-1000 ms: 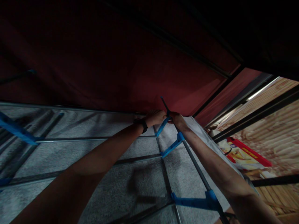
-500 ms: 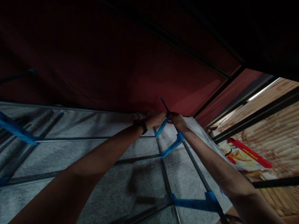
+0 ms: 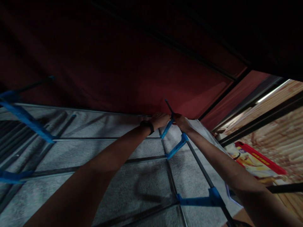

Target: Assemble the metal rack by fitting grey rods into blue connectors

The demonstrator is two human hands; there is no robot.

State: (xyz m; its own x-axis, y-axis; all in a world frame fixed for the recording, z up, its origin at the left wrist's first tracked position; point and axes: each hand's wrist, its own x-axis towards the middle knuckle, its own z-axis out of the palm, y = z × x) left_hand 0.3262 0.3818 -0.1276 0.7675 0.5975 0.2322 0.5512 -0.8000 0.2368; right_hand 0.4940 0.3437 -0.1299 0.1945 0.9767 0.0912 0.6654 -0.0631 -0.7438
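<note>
A rack frame of thin metal tubes and blue plastic connectors lies over a grey fleecy surface [image 3: 151, 179]. My left hand [image 3: 161, 119], with a black band at its wrist, is closed at the far blue connector [image 3: 168, 127]. From the other side, my right hand [image 3: 181, 122] grips the same joint, its fingertips partly hidden. A short tube [image 3: 169, 106] sticks up past both hands. Closer to me along the right-hand tube [image 3: 200, 164] are a second blue connector [image 3: 177, 146] and a third blue connector [image 3: 199, 201].
More blue connectors [image 3: 30, 121] join tubes at the left, beside several loose dark tubes [image 3: 14, 142]. Dark red fabric [image 3: 132, 69] hangs right behind the frame. Dark metal bars [image 3: 265, 116] and a red-and-yellow box [image 3: 258, 159] stand at the right.
The view has turned slightly left, so the frame appears shifted right and more of its left end shows. Both hands stay at the same far connector.
</note>
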